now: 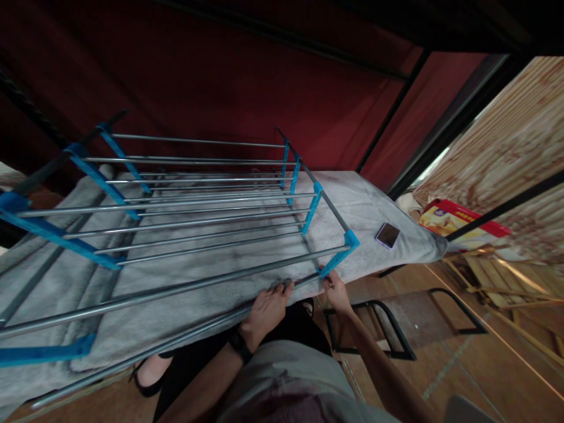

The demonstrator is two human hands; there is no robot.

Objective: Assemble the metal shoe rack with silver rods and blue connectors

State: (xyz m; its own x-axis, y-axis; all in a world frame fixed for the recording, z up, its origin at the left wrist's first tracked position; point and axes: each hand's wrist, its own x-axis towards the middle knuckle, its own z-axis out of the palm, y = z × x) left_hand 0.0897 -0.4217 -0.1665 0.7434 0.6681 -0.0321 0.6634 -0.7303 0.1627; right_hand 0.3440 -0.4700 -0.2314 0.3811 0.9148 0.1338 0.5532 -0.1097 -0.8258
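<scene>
A rack of metal tubes (189,223) with blue plastic brackets (337,252) lies on a grey cloth-covered surface (343,205). Along the near edge, my left hand (268,308) has its fingers wrapped over the lowest front tube (176,342). A dark band circles the left wrist. My right hand (335,289) is at the bottom of the near right blue bracket, its fingers closed around the spot where bracket and tube meet. That tube runs out past the cloth's edge at the lower left.
A phone (388,235) lies on the cloth to the right. Beyond the right end are a red and yellow package (462,223) and wooden slatted furniture (506,282). A black metal frame (388,329) stands on the tiled floor. Dark red fabric (211,82) hangs behind the rack.
</scene>
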